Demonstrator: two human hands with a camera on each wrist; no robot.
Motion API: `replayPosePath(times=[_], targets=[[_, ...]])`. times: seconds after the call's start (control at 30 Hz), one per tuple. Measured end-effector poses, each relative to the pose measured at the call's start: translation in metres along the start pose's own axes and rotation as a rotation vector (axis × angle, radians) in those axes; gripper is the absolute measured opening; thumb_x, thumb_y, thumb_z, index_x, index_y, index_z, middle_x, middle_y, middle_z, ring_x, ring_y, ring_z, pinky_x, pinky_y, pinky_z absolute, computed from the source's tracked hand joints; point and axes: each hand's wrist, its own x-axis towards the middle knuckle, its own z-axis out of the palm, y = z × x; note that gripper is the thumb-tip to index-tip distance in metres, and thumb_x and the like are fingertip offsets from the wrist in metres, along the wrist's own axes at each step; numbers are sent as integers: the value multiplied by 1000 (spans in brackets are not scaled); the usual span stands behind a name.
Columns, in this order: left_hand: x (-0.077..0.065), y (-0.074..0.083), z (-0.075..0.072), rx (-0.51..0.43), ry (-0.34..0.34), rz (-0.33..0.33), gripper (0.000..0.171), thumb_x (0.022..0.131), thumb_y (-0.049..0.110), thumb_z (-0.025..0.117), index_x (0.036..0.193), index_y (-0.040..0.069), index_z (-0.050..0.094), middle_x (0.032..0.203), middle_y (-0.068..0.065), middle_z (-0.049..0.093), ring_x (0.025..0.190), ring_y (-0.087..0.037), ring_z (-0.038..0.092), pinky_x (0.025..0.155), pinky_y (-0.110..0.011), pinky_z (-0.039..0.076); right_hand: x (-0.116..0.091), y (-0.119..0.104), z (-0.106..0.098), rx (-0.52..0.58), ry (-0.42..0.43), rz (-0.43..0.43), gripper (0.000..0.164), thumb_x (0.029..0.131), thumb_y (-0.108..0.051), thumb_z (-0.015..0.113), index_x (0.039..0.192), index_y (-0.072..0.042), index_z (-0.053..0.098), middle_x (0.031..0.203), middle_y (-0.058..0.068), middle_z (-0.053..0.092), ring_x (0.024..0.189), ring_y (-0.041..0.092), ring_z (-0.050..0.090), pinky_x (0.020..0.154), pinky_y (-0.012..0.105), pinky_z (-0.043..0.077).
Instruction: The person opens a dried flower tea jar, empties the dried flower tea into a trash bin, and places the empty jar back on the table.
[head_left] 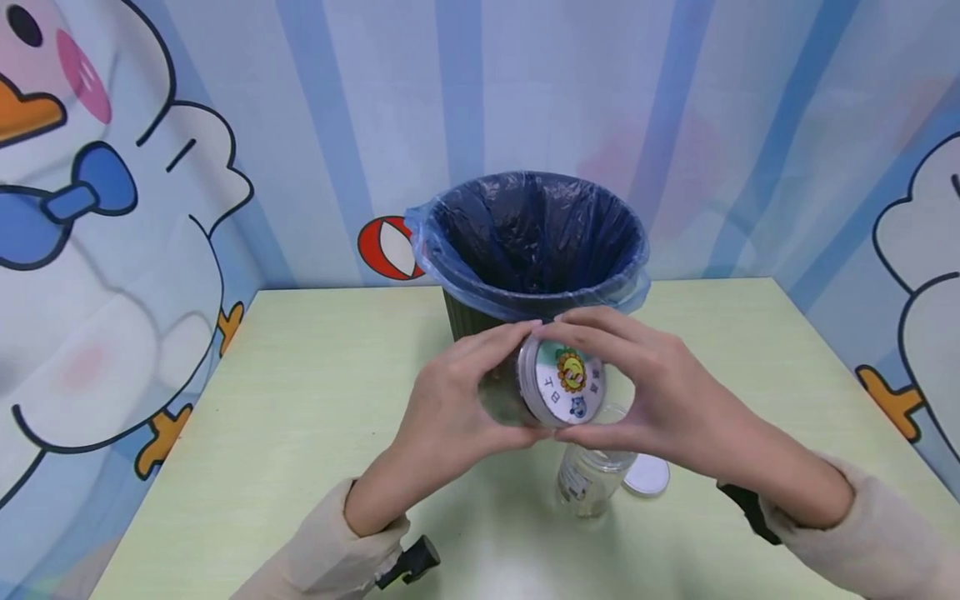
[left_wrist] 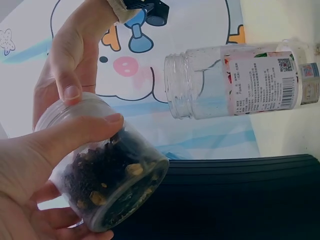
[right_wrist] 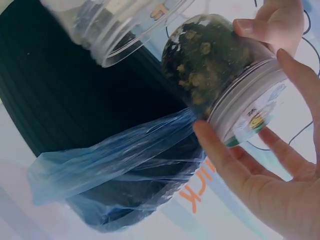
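Note:
A clear jar [left_wrist: 107, 167] of dark dried bits with yellowish pieces is held up tilted between both hands, in front of the bin. My left hand [head_left: 450, 400] grips its body, thumb across the side. At the other end my right hand [head_left: 663, 375] holds the white lid [head_left: 573, 379], which carries a sunflower picture and sits on the jar's mouth. Below the hands, an uncapped clear jar [head_left: 588, 483] with a printed label stands upright on the table, its mouth partly hidden by my right hand in the head view.
Behind the hands stands a dark ribbed bin [head_left: 465, 317] lined with a blue plastic bag [head_left: 637, 287]. A round white lid [head_left: 647, 475] lies on the table [head_left: 315, 433] beside the uncapped jar. A cartoon-printed cloth [head_left: 405, 100] rises behind the table.

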Motion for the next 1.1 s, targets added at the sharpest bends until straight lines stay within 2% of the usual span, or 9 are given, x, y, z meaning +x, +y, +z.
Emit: replayPosePath(times=[0.17, 0.37, 0.6, 0.8, 0.93, 1.0, 1.1], targets=[[2, -1, -2, 27, -22, 16, 92, 61, 31, 97, 142, 18, 57, 138, 3, 59, 124, -13, 55, 98, -35, 49, 1, 3, -3, 22, -37, -78, 85, 63, -9, 95, 139, -12, 57, 137, 8, 54, 118, 25, 58, 84, 38, 56], [2, 0, -2, 32, -24, 13, 93, 61, 31, 97, 144, 20, 56, 139, 4, 59, 124, -14, 55, 97, -37, 49, 3, 7, -7, 64, -95, -117, 86, 65, -5, 93, 142, -12, 54, 142, 8, 50, 126, 27, 53, 89, 38, 54], [2, -1, -2, 30, -35, 14, 92, 60, 31, 97, 142, 15, 57, 138, 1, 59, 124, -16, 55, 98, -38, 49, 3, 11, -8, 69, -127, -177, 87, 64, 0, 92, 141, -12, 55, 145, 10, 47, 132, 29, 47, 89, 41, 53], [3, -1, -2, 31, -35, 22, 92, 60, 31, 98, 141, 13, 58, 138, -1, 60, 124, -19, 55, 99, -40, 48, 5, 16, -9, 69, -154, -236, 83, 67, 3, 89, 141, -12, 54, 146, 11, 46, 133, 28, 44, 93, 41, 51], [4, -1, -3, 32, -44, 18, 91, 60, 32, 98, 140, 12, 59, 138, -2, 60, 125, -20, 55, 100, -41, 48, 6, 17, -10, 46, -169, -269, 83, 67, 5, 88, 141, -14, 54, 148, 11, 45, 135, 29, 42, 97, 46, 49], [4, -1, -3, 25, -49, 9, 91, 60, 32, 98, 140, 11, 58, 138, -2, 59, 125, -20, 55, 100, -42, 48, 6, 16, -11, 28, -178, -262, 84, 67, 1, 90, 141, -15, 54, 148, 10, 45, 137, 31, 40, 101, 49, 45], [3, -3, -3, 28, -42, -2, 91, 61, 32, 97, 140, 11, 58, 139, -3, 59, 126, -21, 54, 99, -42, 48, 5, 13, -11, 17, -187, -220, 77, 75, -18, 90, 143, -18, 53, 152, 7, 41, 141, 29, 35, 107, 50, 38]])
